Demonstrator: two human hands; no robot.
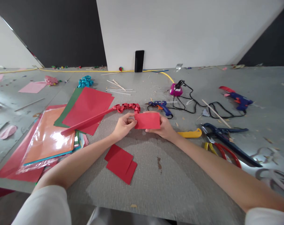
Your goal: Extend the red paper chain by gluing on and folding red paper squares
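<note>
Between my two hands, above the middle of the grey table, is a small red paper rectangle (147, 121). My left hand (124, 125) pinches its left edge between thumb and fingers. Behind its right side, my right hand (165, 127) wraps round the paper, some fingers hidden by it. Just beyond the left hand lies a red strip (88, 121) ending in a chain of folded red paper loops (127, 107). Nearer my body, several red paper pieces (121, 162) overlap on the table, apart from both hands.
Large red sheets (89, 104) and a plastic-wrapped orange pack (50, 134) lie left. A blue glue gun (162, 105) with black cable rests beyond my right hand; another glue gun (241, 100), a yellow-handled cutter (190, 133) and scissors (226, 153) are right. A phone (139, 61) leans on the wall.
</note>
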